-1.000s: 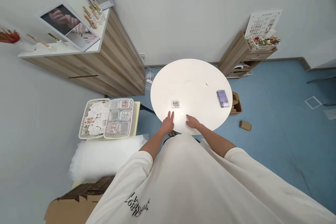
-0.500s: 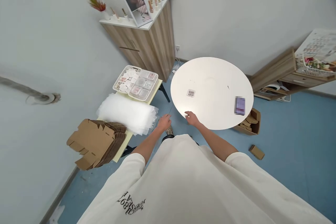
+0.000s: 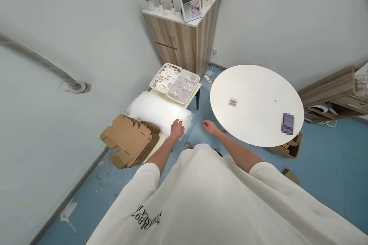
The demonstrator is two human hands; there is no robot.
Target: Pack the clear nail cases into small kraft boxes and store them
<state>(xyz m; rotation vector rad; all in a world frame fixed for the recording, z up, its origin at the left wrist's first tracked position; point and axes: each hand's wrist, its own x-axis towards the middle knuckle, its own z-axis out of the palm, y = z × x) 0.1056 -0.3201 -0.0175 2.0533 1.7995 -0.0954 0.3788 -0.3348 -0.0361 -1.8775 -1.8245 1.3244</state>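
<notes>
My left hand [image 3: 177, 128] is over the right end of a stack of white, translucent packing sheets [image 3: 159, 110]. Its fingers are apart and nothing shows in them; whether they touch the sheets I cannot tell. Beside the near left rim of a round white table [image 3: 255, 122] hangs my right hand [image 3: 211, 127], its fingers loosely bent and holding nothing visible. Flat brown cardboard boxes [image 3: 128, 138] lie stacked left of the sheets. Behind the sheets sit a white basket of small cards [image 3: 166, 78] and a clear compartment box [image 3: 184, 86] with small packs inside.
On the round table lie a small clear pack of nails [image 3: 232, 102] and a blurred purple item [image 3: 288, 123]. An open carton [image 3: 293, 149] stands under its right side. A wooden cabinet [image 3: 181, 42] fills the corner. A power strip [image 3: 207, 79] lies on the floor.
My view has turned left, so the furniture appears farther right. My left hand has come from beside the side table to over the packing sheets. My right hand has drawn away from the round table.
</notes>
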